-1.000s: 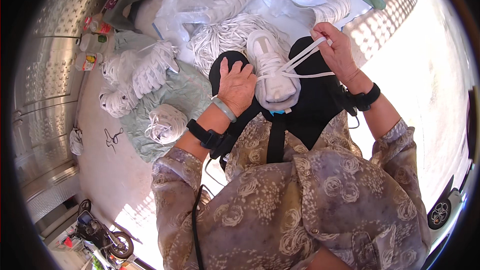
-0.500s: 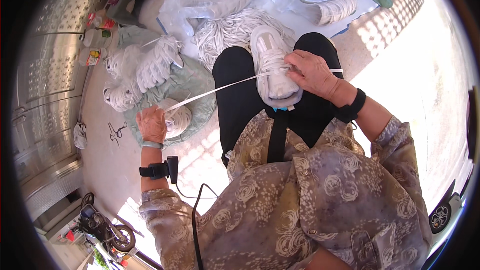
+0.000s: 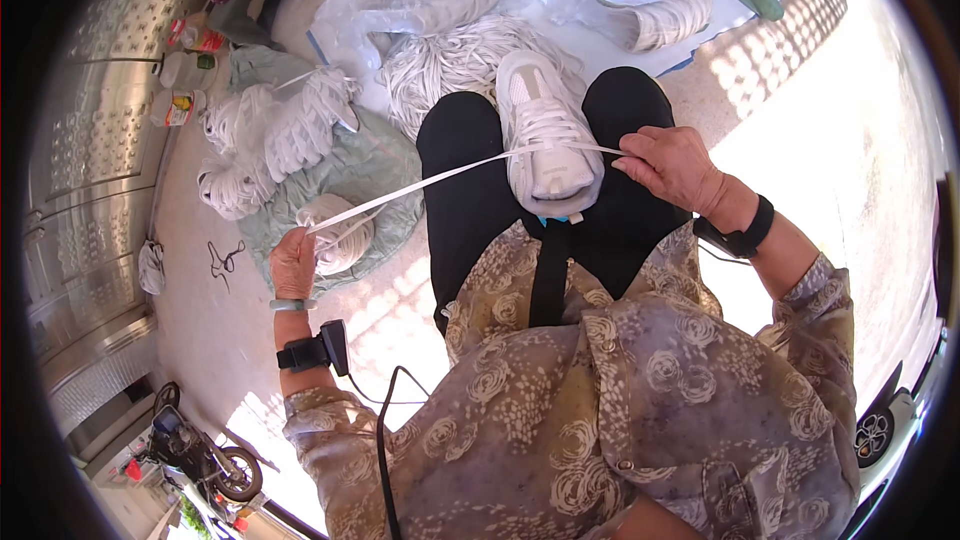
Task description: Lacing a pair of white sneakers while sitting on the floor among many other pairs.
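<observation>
A white sneaker rests between my knees, its toe pointing away from me and its laces crossing the tongue. One flat white shoelace runs across the shoe's upper part, pulled out to both sides. My left hand pinches the lace's left end, out past my left knee beside another white shoe. On the other side, my right hand grips the right end just above my right thigh. Both stretches of lace look taut.
A large heap of white laces lies beyond my knees. Farther back are plastic-wrapped white shoes. Several more white shoes sit on a green cloth at left. A black cable hangs by my left arm.
My right hand has moved right, away from the shoe, drawing its lace end out. My left hand has shifted slightly down, still holding its end.
</observation>
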`<state>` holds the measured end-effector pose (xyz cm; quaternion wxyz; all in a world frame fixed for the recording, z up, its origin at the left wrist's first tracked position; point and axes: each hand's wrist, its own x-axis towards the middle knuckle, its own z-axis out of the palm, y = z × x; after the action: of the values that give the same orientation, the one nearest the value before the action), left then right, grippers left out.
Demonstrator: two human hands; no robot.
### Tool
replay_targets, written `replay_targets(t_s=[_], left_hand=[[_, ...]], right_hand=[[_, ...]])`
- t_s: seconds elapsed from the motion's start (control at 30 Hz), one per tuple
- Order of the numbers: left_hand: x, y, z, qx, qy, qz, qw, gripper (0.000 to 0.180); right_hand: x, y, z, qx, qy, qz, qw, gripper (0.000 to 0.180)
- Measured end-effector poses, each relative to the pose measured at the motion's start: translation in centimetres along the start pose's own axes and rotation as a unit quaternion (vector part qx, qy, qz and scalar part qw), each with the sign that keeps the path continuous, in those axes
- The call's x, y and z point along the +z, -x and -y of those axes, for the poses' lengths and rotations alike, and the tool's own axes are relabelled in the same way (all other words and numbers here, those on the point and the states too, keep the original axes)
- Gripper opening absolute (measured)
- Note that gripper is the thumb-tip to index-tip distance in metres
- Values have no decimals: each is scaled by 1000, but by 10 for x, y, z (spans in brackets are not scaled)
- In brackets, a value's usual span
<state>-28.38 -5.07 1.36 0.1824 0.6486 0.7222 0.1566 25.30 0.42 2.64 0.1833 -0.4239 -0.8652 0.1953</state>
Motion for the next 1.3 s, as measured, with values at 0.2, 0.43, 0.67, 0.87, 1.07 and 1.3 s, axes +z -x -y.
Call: replay_targets(t_s=[0.2, 0.43, 0.67, 0.87, 1.07, 1.3], left_hand=[[11, -9, -11, 27, -35, 28, 999, 16], [40, -16, -58, 129, 40, 24, 991, 27], [75, -33, -144, 203, 81, 4, 976, 29], [109, -41, -203, 322, 103, 3, 941, 33], [126, -40, -220, 341, 85, 53, 935, 41], [134, -37, -234, 308, 60, 97, 944, 40]], right_hand=[[23, -28, 3, -28, 1, -14, 1000, 7], [35, -64, 14, -135, 155, 30, 978, 7], [31, -74, 30, -235, 280, 139, 920, 8], [37, -71, 18, -194, 231, 104, 948, 10], [41, -51, -7, 25, -23, 37, 999, 12], [39, -54, -1, 49, -135, 8, 990, 15]])
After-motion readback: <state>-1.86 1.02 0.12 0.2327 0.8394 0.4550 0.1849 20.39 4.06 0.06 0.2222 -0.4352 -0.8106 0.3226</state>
